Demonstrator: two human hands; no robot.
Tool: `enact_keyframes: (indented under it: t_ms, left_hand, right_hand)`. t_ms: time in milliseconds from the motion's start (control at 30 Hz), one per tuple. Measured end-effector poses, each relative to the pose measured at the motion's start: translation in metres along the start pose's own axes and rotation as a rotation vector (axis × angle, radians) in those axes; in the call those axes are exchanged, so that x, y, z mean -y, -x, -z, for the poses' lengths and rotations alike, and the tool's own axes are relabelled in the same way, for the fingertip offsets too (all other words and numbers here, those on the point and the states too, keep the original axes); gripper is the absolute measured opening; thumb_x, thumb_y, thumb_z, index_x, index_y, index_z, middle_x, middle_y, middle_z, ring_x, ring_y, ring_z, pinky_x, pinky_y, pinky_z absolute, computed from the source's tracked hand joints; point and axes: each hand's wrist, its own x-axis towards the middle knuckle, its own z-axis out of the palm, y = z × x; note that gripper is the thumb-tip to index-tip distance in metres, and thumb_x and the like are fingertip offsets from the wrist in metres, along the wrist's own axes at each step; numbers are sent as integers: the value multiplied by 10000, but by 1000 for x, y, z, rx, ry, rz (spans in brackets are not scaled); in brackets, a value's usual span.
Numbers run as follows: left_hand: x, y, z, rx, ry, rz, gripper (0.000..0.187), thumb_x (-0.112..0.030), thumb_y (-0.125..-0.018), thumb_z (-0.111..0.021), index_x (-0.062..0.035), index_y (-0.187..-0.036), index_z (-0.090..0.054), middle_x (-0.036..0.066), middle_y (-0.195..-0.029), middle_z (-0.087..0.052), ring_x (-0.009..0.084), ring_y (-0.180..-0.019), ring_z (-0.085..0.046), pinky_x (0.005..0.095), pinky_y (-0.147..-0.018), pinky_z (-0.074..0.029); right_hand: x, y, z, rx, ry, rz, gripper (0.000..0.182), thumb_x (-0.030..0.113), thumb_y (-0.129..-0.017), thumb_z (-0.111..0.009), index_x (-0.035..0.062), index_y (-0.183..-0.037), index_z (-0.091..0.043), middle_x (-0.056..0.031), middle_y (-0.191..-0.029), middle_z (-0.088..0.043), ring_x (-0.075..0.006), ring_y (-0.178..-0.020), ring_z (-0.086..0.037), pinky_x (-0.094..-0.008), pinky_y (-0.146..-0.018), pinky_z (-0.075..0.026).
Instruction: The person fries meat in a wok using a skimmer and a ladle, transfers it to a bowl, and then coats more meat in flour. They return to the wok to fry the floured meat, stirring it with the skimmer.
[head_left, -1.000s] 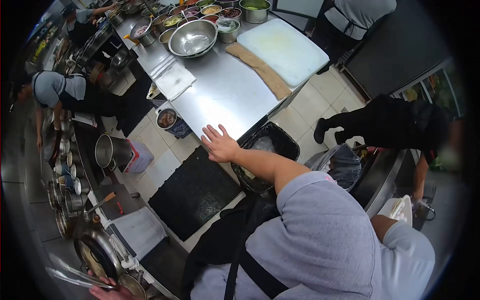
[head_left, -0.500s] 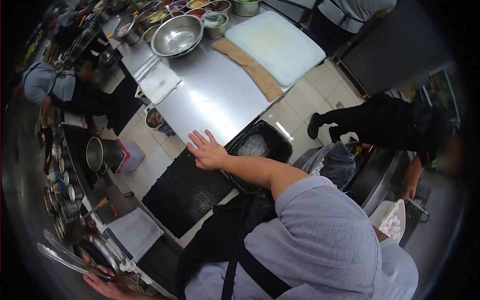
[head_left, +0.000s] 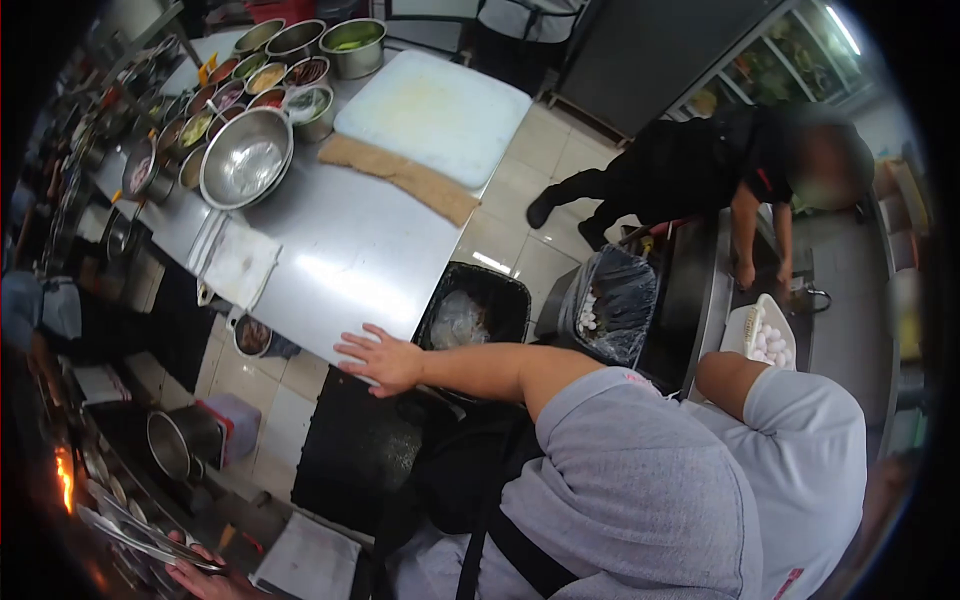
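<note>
My right hand lies with fingers spread at the near corner of the steel table. It holds nothing. Low on the left, my left hand is wrapped round long metal tongs, partly cut off by the dark edge of the view. The tongs reach out over the stove side, where pans crowd together. Beyond my right hand on the table are a folded white cloth, a big steel bowl, a brown cloth and a white cutting board.
A lined black bin stands below the table, another bin to its right. A co-worker bends over the right counter beside a basket of eggs. A grey sleeve is close behind me. Flame burns at left.
The view has swung, so the table and bowl appear farther left. A flame now shows at the left. My right hand stays at the table corner; my left still holds the tongs.
</note>
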Motion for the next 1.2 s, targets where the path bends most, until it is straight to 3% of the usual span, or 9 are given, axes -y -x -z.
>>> enact_keyframes:
  t_ms: [300, 400, 433, 467, 533, 833, 1000, 1100, 1200]
  left_hand:
    - [-6, -43, -58, 244, 94, 17, 399, -282, -1028, -477, 8, -1295, -413, 59, -927, -549, 61, -673, -478, 182, -503, -371]
    - [-22, -40, -49, 164, -49, 41, 308, -200, -945, -608, 42, -1132, -568, 161, -1026, -592, 243, -823, -592, 392, -637, -532]
    - [-10, -41, -49, 52, -714, -489, 257, -151, -945, -611, 48, -1106, -597, 158, -893, -606, 254, -744, -588, 374, -586, -505]
    - [-17, -33, -57, 19, -728, -489, 257, -151, -945, -611, 48, -1106, -597, 158, -893, -606, 254, -744, -588, 374, -586, -505]
    - [-41, -15, -82, -108, -3, -3, 369, -290, -1010, -491, -37, -1275, -446, 56, -1052, -607, 50, -667, -474, 163, -503, -353]
    - [-108, 56, -54, -395, -214, 46, 351, -327, -958, -585, -71, -1186, -507, 80, -1047, -664, 63, -554, -507, 212, -424, -380]
    - [-94, 109, -34, -455, 22, 10, 226, -252, -1010, -486, -71, -1139, -450, 153, -1149, -622, 119, -642, -564, 235, -484, -446]
    - [-87, 133, -37, -488, 176, 22, 279, -243, -1013, -481, -82, -1236, -437, 159, -1199, -604, 151, -717, -623, 264, -595, -524]
    - [-75, 143, -59, -450, 239, -44, 359, -271, -980, -566, -74, -1255, -448, 145, -1264, -580, 231, -1012, -641, 372, -882, -498]
  right_hand:
    - [-1, 1, 2, 10, 44, 11, 806, 432, -711, -739, 109, -1387, -439, -150, -1540, -285, -340, -1458, -205, -598, -1132, -192]
    - [-4, 2, 1, 18, 38, 29, 809, 444, -730, -730, 95, -1393, -427, -161, -1541, -284, -349, -1460, -200, -597, -1131, -195]
    - [-6, 4, 0, 18, 38, 49, 809, 444, -730, -730, 95, -1393, -427, -161, -1541, -284, -349, -1460, -200, -597, -1131, -195]
    - [-7, 4, -2, -1, 10, 41, 800, 458, -749, -719, 104, -1402, -420, -166, -1543, -281, -351, -1460, -203, -597, -1131, -194]
    - [-14, 1, 1, -8, -35, 118, 792, 471, -768, -707, 113, -1411, -413, -172, -1546, -277, -353, -1459, -206, -596, -1131, -194]
    - [-42, -35, 34, 258, -95, 333, 708, 373, -801, -719, 111, -1405, -457, -157, -1549, -297, -372, -1425, -283, -538, -1112, -243]
    - [-30, -48, 31, 319, -87, 354, 730, 318, -813, -717, 100, -1438, -410, -177, -1537, -321, -387, -1415, -300, -518, -1123, -240]
    - [-1, -92, 27, 567, -949, 150, 741, 142, -887, -639, 87, -1512, -244, -202, -1308, -508, -284, -1178, -523, -388, -987, -441]
    - [105, -129, 109, 748, -1018, 364, 753, 94, -919, -597, 114, -1537, -166, -167, -1211, -544, -224, -1021, -596, -352, -882, -498]
